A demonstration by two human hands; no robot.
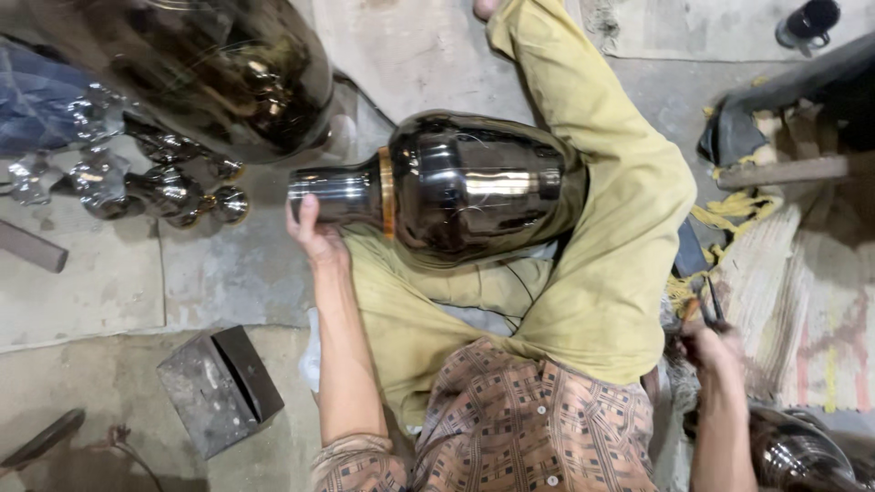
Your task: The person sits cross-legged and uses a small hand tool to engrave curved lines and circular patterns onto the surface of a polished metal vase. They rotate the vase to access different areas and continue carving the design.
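Bare concrete floor (100,292), cracked and stained; striped rug (802,301) at right edge; dim light.

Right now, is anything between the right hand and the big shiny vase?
Yes. The bent knee in yellow trousers lies between the right hand and the dark vase. The left hand already touches its neck.

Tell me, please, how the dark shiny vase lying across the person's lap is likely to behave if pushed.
The dark metal vase lies on its side with a rounded belly, so it would probably roll if the left hand let go of its neck. Its polished surface looks slippery. It seems rigid, and likely heavy for its size.
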